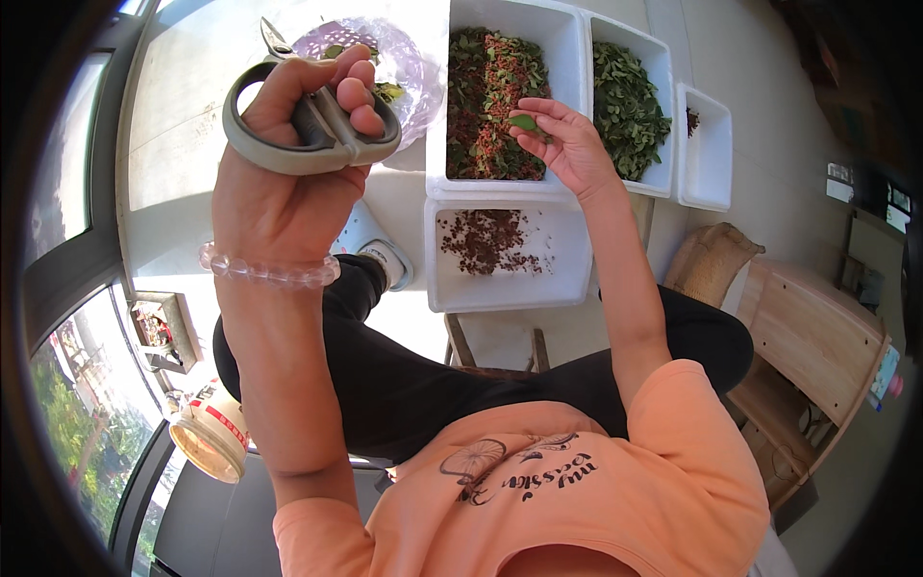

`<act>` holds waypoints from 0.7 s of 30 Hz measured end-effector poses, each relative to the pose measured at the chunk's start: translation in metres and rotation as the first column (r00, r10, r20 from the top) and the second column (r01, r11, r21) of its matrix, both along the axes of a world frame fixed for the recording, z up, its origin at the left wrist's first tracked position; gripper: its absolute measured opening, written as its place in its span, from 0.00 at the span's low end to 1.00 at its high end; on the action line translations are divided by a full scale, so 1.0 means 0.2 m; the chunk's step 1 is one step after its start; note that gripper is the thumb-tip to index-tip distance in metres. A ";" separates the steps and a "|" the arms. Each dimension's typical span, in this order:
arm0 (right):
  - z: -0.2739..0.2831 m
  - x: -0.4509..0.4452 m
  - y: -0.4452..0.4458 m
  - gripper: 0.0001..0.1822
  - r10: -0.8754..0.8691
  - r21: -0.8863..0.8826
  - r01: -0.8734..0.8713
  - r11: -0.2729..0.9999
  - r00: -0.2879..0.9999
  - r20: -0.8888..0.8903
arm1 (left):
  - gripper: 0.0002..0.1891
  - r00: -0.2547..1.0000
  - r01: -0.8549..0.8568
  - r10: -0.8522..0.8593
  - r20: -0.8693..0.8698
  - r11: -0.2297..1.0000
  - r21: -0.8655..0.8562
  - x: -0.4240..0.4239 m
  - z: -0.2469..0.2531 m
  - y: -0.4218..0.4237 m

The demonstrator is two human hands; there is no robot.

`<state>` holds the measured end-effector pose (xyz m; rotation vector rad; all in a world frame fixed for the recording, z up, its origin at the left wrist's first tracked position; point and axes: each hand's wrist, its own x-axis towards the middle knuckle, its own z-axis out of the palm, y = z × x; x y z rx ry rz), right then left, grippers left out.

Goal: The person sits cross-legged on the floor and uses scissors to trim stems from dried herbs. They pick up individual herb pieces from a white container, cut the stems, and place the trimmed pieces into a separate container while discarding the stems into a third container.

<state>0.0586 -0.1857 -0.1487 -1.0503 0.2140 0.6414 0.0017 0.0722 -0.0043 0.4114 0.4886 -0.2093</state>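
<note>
My left hand [310, 122] is raised near the camera, gripping a pair of scissors [303, 162] with grey handles. My thumb goes through one loop and my fingers curl over the other; part of a blade shows beyond the hand. My right hand [570, 144] pinches a green leaf [523, 122] between thumb and fingertips. It is over a white foam box [570, 65] that holds small reddish berries [501, 79] mixed with green leaves. Nearer me, a second foam box [505, 296] contains dark reddish-brown berries [476, 241].
A purple perforated basket [425, 79] with clear plastic stands beyond my left hand. Right of the large box are a foam box of green leaves [627, 108] and a smaller foam box [707, 159]. A bucket [223, 425] lies left; a wooden cabinet [807, 332] stands right.
</note>
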 end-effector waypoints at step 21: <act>0.20 0.19 0.62 0.26 0.493 0.010 -0.509 0.861 0.838 0.232 | 0.17 0.944 -0.307 0.310 0.112 0.951 -0.043 -0.06 0.10 0.24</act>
